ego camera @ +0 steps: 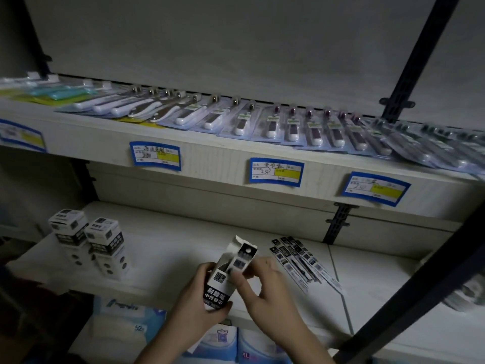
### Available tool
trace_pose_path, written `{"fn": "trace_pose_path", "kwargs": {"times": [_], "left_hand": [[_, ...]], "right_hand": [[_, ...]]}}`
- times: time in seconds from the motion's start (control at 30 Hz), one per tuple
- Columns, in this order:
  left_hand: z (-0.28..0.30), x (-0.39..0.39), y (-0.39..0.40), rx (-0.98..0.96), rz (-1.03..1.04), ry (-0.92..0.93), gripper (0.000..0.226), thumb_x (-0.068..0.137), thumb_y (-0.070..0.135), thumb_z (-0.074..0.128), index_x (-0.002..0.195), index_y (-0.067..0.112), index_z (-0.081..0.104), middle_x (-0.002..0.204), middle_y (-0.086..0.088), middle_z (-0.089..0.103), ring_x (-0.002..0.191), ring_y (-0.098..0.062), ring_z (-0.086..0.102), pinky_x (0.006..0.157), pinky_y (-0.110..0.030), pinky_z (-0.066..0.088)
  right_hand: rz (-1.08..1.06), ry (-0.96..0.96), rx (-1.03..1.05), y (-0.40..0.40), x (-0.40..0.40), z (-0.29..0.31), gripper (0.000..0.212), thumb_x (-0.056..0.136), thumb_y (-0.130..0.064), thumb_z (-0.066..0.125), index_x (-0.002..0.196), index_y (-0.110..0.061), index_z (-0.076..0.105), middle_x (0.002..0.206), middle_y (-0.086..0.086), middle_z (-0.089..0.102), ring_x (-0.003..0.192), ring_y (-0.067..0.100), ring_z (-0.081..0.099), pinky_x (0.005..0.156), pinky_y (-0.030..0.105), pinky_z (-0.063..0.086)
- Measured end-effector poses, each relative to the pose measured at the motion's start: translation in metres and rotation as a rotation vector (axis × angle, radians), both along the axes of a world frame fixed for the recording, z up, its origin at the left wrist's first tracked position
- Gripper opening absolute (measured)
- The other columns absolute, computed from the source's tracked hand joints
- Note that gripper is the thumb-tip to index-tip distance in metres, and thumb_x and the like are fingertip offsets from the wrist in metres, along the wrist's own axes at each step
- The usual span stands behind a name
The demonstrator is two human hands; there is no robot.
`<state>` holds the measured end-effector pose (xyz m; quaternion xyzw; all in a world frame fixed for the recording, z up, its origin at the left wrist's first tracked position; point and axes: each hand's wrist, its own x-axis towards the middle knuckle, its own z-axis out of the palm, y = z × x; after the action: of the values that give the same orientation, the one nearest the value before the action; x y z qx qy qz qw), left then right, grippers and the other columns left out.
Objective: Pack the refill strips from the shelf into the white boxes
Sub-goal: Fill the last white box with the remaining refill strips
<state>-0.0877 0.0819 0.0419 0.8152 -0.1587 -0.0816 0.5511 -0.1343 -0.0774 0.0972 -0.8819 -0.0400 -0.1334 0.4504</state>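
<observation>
A small white cardboard box with a black printed band (227, 274), top flap open, is tilted above the pale lower shelf (170, 248). The left hand (195, 298) grips its lower body; the right hand (258, 287) pinches its open end. Black-and-white refill strips (301, 264) lie fanned just right; two closed matching boxes (89, 240) stand left.

We note the lower white shelf (183, 240) carrying two upright white boxes (89, 243) at left and a fanned pile of refill strips (301, 261) at right; upper shelf (210, 151) carries blister packs (262, 122).
</observation>
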Motion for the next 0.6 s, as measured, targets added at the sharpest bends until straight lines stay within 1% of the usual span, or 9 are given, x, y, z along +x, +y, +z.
{"fn": "trace_pose_path", "kwargs": {"times": [0.03, 0.1, 0.2, 0.3, 0.37, 0.43, 0.47, 0.53, 0.6], "left_hand": [[-0.001, 0.0, -0.002, 0.002, 0.0, -0.01, 0.064, 0.065, 0.014, 0.081, 0.115, 0.033, 0.047, 0.099, 0.016, 0.069, 0.09, -0.005, 0.068, 0.075, -0.025, 0.057], [-0.001, 0.001, -0.006, 0.004, -0.012, -0.022, 0.063, 0.063, 0.014, 0.081, 0.114, 0.031, 0.048, 0.096, 0.02, 0.067, 0.085, -0.004, 0.068, 0.072, -0.024, 0.056], [-0.002, 0.003, -0.013, 0.007, -0.026, -0.025, 0.062, 0.06, 0.012, 0.081, 0.11, 0.031, 0.05, 0.095, 0.021, 0.067, 0.082, -0.003, 0.068, 0.069, -0.028, 0.058], [-0.006, 0.005, -0.018, 0.024, -0.037, -0.037, 0.062, 0.056, 0.015, 0.079, 0.108, 0.034, 0.052, 0.093, 0.018, 0.068, 0.081, -0.005, 0.068, 0.07, -0.033, 0.058], [-0.009, 0.006, -0.02, 0.021, -0.041, -0.031, 0.062, 0.056, 0.015, 0.081, 0.107, 0.037, 0.053, 0.094, 0.015, 0.069, 0.082, -0.007, 0.069, 0.071, -0.036, 0.059], [-0.012, 0.007, -0.022, 0.009, -0.04, -0.024, 0.063, 0.057, 0.017, 0.081, 0.108, 0.04, 0.052, 0.096, 0.012, 0.07, 0.085, -0.012, 0.07, 0.072, -0.04, 0.059], [-0.013, 0.007, -0.024, 0.014, -0.034, -0.027, 0.063, 0.057, 0.017, 0.08, 0.109, 0.039, 0.052, 0.096, 0.012, 0.07, 0.085, -0.012, 0.07, 0.073, -0.04, 0.059], [-0.013, 0.006, -0.025, 0.001, -0.024, -0.016, 0.063, 0.057, 0.015, 0.079, 0.109, 0.036, 0.051, 0.096, 0.014, 0.069, 0.086, -0.009, 0.069, 0.074, -0.039, 0.059], [-0.012, 0.006, -0.027, 0.021, -0.039, -0.014, 0.064, 0.061, 0.01, 0.078, 0.108, 0.041, 0.048, 0.094, 0.016, 0.068, 0.088, 0.003, 0.065, 0.078, -0.03, 0.058]], "right_hand": [[-0.002, -0.002, 0.006, -0.002, -0.002, 0.0, 0.026, 0.092, -0.038, 0.058, 0.078, -0.059, 0.052, 0.08, -0.019, 0.053, 0.094, -0.002, 0.048, 0.078, 0.013, 0.038], [-0.028, -0.035, -0.018, -0.003, -0.005, -0.004, 0.023, 0.091, -0.044, 0.057, 0.068, -0.05, 0.055, 0.076, -0.026, 0.055, 0.096, -0.001, 0.045, 0.078, 0.015, 0.038], [-0.075, -0.116, -0.131, -0.001, -0.009, -0.017, 0.028, 0.087, -0.054, 0.048, 0.071, -0.033, 0.057, 0.076, -0.036, 0.05, 0.1, 0.003, 0.041, 0.085, 0.032, 0.042], [-0.119, -0.128, -0.221, -0.002, -0.011, -0.025, 0.034, 0.084, -0.057, 0.047, 0.073, -0.028, 0.061, 0.078, -0.033, 0.048, 0.098, 0.008, 0.042, 0.084, 0.036, 0.045], [-0.129, -0.094, -0.213, -0.006, -0.012, -0.025, 0.028, 0.082, -0.055, 0.046, 0.077, -0.031, 0.06, 0.082, -0.028, 0.051, 0.098, 0.007, 0.043, 0.085, 0.032, 0.045], [-0.185, -0.119, -0.067, -0.01, -0.014, -0.022, 0.009, 0.081, -0.047, 0.052, 0.082, -0.038, 0.054, 0.083, -0.024, 0.055, 0.093, 0.003, 0.05, 0.081, 0.024, 0.045], [-0.22, -0.143, 0.007, -0.01, -0.015, -0.02, 0.007, 0.08, -0.043, 0.056, 0.084, -0.04, 0.051, 0.083, -0.021, 0.056, 0.09, 0.004, 0.054, 0.079, 0.021, 0.046], [-0.217, -0.176, 0.031, -0.008, -0.015, -0.019, 0.016, 0.08, -0.038, 0.06, 0.091, -0.045, 0.05, 0.089, -0.021, 0.057, 0.089, 0.003, 0.057, 0.078, 0.018, 0.046], [-0.155, -0.188, -0.056, -0.003, -0.016, -0.024, 0.028, 0.08, -0.036, 0.06, 0.097, -0.054, 0.048, 0.094, -0.03, 0.051, 0.096, 0.0, 0.054, 0.083, 0.018, 0.046]]}}
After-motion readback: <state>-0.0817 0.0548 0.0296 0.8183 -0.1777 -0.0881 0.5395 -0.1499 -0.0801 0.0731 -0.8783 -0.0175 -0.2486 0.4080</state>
